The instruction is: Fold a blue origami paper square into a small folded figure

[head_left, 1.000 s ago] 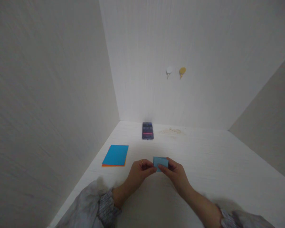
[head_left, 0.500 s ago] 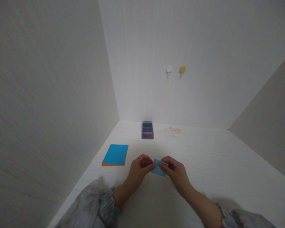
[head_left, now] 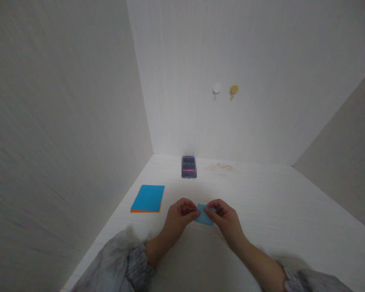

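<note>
A small light-blue piece of paper (head_left: 204, 218) is held up between my two hands, above the white tabletop. My left hand (head_left: 182, 213) pinches its left edge between thumb and fingers; a ring shows on one finger. On the opposite side, my right hand (head_left: 226, 217) grips the paper's upper right part, its thumb lying on the near face. Fingertips behind the paper are hidden. Left of my left hand lies a stack of square coloured paper (head_left: 148, 198), bright blue on top with orange edges showing underneath.
A dark pixelated phone-like object (head_left: 189, 167) stands near the back wall. Beside it, a brownish worn patch (head_left: 222, 167) marks the white table (head_left: 276, 207). A white hook (head_left: 216, 89) and a yellow hook (head_left: 234, 90) are on the back wall. Grey-white walls rise left and right.
Both hands keep their pinch on the light-blue paper. The paper and the right hand have shifted very slightly to the right.
</note>
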Demonstrator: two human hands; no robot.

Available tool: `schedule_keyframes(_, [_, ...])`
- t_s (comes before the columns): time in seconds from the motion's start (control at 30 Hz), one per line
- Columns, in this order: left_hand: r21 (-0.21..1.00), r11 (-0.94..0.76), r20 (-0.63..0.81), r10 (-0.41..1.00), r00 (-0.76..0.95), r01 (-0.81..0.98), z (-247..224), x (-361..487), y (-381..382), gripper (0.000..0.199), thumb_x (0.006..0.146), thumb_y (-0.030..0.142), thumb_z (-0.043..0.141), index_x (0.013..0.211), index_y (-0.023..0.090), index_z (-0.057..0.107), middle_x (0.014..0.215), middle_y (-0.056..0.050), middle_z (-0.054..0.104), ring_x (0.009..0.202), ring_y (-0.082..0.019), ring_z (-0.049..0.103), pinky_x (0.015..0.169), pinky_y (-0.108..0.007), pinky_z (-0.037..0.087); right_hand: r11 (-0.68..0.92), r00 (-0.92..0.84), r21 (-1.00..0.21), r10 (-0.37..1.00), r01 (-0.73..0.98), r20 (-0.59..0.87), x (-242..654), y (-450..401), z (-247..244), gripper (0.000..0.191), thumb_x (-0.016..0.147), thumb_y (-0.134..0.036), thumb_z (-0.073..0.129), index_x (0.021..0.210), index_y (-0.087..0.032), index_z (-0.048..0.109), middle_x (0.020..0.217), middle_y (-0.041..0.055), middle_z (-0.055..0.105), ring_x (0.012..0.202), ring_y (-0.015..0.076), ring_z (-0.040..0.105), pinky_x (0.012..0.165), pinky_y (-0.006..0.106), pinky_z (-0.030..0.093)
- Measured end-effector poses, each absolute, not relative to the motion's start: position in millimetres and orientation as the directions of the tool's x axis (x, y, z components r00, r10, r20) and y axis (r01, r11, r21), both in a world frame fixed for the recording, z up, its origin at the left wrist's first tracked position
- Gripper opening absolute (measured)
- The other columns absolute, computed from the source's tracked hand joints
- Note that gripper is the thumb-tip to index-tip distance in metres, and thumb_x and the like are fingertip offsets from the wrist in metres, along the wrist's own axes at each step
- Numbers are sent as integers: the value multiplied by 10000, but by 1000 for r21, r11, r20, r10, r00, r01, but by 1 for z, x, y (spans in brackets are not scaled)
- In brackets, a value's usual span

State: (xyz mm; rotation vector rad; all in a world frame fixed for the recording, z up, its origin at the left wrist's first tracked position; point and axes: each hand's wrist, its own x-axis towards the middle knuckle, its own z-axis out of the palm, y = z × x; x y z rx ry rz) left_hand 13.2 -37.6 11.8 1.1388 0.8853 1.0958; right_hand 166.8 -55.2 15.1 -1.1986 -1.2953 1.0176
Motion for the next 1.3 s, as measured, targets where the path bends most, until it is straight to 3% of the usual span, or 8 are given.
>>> schedule_keyframes(0.77, [972,25,36,966,254,-233,14,13,-39,208,608,211,685,727,142,529,647,16,583,602,-93,538,588,-197,407,126,67,-989,989,77,132,168,-57,16,173,665,-327,620,678,-179,531,573,-24,488,532,113,431,480,227,345])
schedule_keyframes(0.9, [972,8,52,967,251,-233,10,14,-39,237,614,195,682,783,145,524,660,8,602,608,-99,551,587,-198,409,161,36,-985,986,68,164,169,-55,18,172,668,-316,615,766,-187,559,674,1,554,624,138,501,549,243,400])
schedule_keyframes(1.03, [976,-21,85,954,288,-218,9,16,-40,258,640,192,665,836,151,503,658,0,621,590,-101,552,575,-201,404,186,-71,-963,982,197,176,168,-54,24,152,676,-306,594,773,-191,617,729,21,604,708,168,536,638,269,417])
schedule_keyframes(1.3, [979,-50,109,948,299,-197,7,15,-40,254,652,188,657,849,149,501,662,-3,623,594,-98,549,573,-197,396,207,-88,-944,978,255,190,167,-55,29,126,696,-290,548,660,-189,614,628,-4,553,628,138,496,579,234,387])
